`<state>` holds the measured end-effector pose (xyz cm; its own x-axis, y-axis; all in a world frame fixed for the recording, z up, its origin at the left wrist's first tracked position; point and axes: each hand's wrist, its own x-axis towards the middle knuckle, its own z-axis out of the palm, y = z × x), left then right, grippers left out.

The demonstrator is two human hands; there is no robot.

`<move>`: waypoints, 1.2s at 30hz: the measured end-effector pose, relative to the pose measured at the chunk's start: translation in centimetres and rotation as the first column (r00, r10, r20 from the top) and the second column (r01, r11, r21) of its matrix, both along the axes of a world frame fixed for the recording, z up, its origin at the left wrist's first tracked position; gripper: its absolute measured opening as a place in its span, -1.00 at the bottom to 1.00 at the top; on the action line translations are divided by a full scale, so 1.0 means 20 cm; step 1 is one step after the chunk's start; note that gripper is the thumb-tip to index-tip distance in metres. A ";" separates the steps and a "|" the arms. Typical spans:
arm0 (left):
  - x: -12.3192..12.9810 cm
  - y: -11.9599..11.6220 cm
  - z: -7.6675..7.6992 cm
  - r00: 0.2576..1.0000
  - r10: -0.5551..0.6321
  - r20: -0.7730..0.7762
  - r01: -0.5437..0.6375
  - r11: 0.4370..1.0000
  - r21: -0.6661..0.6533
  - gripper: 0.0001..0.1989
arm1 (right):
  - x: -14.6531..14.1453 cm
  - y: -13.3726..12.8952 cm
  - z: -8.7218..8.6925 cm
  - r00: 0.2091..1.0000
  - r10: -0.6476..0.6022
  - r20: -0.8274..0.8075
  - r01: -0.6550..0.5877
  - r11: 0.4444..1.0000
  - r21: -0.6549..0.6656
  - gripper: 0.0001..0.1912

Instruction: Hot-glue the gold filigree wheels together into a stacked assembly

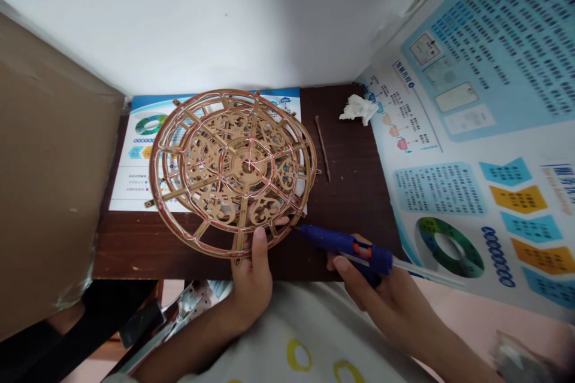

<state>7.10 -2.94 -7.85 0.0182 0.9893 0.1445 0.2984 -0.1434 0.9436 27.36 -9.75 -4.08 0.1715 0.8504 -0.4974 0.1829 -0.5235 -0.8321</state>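
An ornate tan wheel frame (247, 185), round and spoked, with red and white lines along its rings and spokes, is held tilted above the table. My left hand (254, 278) grips its near rim, thumb on top and fingers partly hidden beneath. In my right hand (375, 281) is a blue glue gun (336, 242) with a clear glue stick out of its back. Its dark nozzle points left, close to the wheel's lower right rim; whether they touch is hard to tell.
Below the wheel lies a printed sheet (121, 194) on the dark brown table (354, 191). A thin brown stick (322, 149) and crumpled white tissue (359, 109) lie to the right. White, cardboard and printed panels surround the table.
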 end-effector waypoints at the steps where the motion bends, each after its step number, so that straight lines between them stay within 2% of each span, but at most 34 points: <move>1: 0.00 0.00 0.00 1.000 0.002 0.004 -0.002 1.000 0.001 -0.63 | 0.00 -0.01 -0.02 1.000 -0.003 0.000 0.003 1.000 0.017 -0.39; 4: 0.00 0.01 0.00 1.000 0.013 0.013 -0.013 1.000 -0.004 -0.63 | 0.00 -0.01 -0.06 0.999 -0.041 0.025 0.040 0.999 0.037 -0.43; 11: 0.01 0.00 0.00 1.000 0.028 -0.014 -0.028 1.000 0.005 -0.62 | 0.01 0.00 -0.03 0.997 -0.060 0.052 0.058 0.998 0.026 -0.45; 14: 0.01 0.00 -0.01 0.999 0.037 0.009 -0.037 0.999 -0.010 -0.63 | 0.00 -0.05 -0.07 0.997 -0.077 0.019 0.077 0.997 0.002 -0.43; 20: 0.00 -0.01 -0.03 0.999 0.045 -0.004 -0.045 0.999 -0.018 -0.62 | 0.00 -0.10 -0.15 0.995 -0.099 0.007 0.099 0.994 0.036 -0.40; 26: 0.01 -0.01 -0.03 0.997 0.078 0.000 -0.078 0.996 -0.045 -0.62 | 0.03 -0.05 -0.10 0.999 0.017 -0.034 -0.014 0.997 0.075 -0.48; 30: 0.01 -0.01 -0.03 0.994 0.104 -0.028 -0.105 0.994 -0.031 -0.61 | 0.04 -0.03 -0.08 1.000 0.001 0.026 -0.004 0.993 0.116 -0.52; 32: 0.01 -0.01 -0.03 0.994 0.109 -0.012 -0.109 0.992 -0.064 -0.59 | 0.04 -0.03 -0.07 0.998 -0.015 0.062 0.007 0.992 0.128 -0.52; 36: 0.01 -0.02 -0.05 0.994 0.109 0.030 -0.105 0.986 -0.127 -0.57 | 0.06 -0.01 -0.05 0.995 0.080 0.062 -0.086 0.989 0.116 -0.56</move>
